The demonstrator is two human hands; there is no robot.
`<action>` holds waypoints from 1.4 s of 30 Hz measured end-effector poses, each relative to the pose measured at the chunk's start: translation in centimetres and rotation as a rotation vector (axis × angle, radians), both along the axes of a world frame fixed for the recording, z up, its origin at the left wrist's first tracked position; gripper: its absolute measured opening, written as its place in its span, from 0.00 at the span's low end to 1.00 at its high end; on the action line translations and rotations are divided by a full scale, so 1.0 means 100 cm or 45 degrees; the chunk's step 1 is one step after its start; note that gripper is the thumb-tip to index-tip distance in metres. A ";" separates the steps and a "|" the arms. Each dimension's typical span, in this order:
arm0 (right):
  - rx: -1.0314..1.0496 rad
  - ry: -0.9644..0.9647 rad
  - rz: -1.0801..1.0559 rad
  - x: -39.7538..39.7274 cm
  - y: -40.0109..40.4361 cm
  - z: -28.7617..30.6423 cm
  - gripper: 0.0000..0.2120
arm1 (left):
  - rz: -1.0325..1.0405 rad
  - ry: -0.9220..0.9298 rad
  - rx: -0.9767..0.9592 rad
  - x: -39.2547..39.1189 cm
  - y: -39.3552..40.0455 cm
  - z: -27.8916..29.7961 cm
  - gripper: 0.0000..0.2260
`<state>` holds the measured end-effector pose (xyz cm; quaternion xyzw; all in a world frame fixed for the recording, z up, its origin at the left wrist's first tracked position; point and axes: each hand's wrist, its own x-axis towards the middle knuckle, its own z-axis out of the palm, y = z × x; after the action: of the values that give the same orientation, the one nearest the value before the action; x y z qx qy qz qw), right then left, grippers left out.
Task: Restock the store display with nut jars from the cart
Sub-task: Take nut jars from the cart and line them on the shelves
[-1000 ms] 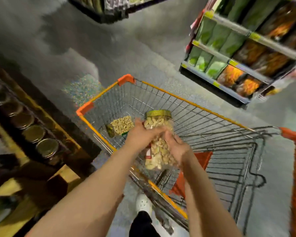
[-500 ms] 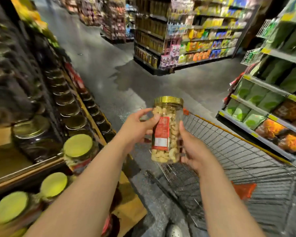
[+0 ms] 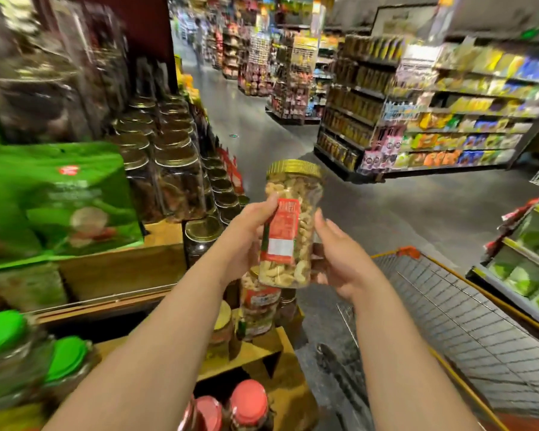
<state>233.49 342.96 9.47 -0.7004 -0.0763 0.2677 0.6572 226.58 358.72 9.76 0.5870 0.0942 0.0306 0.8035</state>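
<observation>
This is a shop, a supermarket: long shelves (image 3: 448, 126) packed with bright packets line a grey aisle floor (image 3: 386, 206), a wooden display (image 3: 122, 269) on the left holds rows of gold-lidded jars (image 3: 175, 157), and a wire trolley (image 3: 467, 331) with orange trim stands on the right.

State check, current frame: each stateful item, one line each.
cashew jar: gold lid on, upright, held in the air between both hands
left hand: grips the jar's left side
right hand: holds the jar's lower right side
cart: parked at right, contents not visible
gold-lidded jars: lids on, stacked on the display
</observation>
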 end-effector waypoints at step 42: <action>-0.327 -0.442 0.789 -0.015 0.106 0.027 0.42 | 1.032 0.303 0.425 -0.096 0.052 -0.014 0.35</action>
<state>231.95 353.61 12.18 -0.7558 -0.3605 0.3386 0.4291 216.99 363.97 8.40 0.6238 0.4018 0.2898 0.6045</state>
